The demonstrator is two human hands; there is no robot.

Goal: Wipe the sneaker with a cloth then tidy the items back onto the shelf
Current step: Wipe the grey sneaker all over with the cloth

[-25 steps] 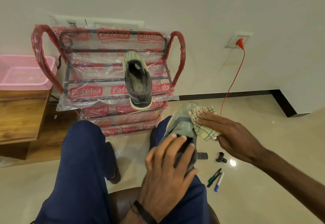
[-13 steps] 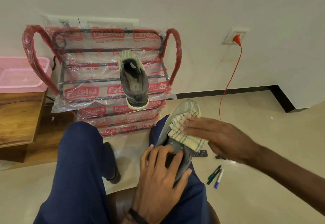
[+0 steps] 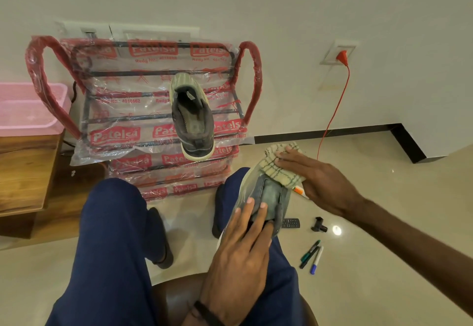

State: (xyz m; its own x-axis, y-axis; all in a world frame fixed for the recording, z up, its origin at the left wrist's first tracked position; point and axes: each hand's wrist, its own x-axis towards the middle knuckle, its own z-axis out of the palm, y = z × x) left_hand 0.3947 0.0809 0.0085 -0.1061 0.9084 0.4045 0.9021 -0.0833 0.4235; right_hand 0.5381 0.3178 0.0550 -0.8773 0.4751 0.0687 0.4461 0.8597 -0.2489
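The sneaker (image 3: 266, 195) lies on the person's right thigh, just right of the frame's centre, its opening facing up. Its long axis runs from the heel at lower centre up and slightly rightward to the toe, which points toward the shelf and wall. The cloth (image 3: 280, 169), cream with dark checks, covers the toe end. The right hand (image 3: 320, 179) presses it down with fingers laid nearly flat and together; whether the thumb pinches the cloth underneath I cannot tell. The left hand (image 3: 240, 254) steadies the heel, fingers spread straight over the collar.

To wipe well, I judge the left hand should brace firmly while the cloth travels along the long axis, toe to heel, then round the sides.

Beyond it, a second sneaker (image 3: 192, 118) sits on the plastic-wrapped shelf (image 3: 115, 136) at upper centre. Markers (image 3: 312, 256) lie on the floor at lower right.
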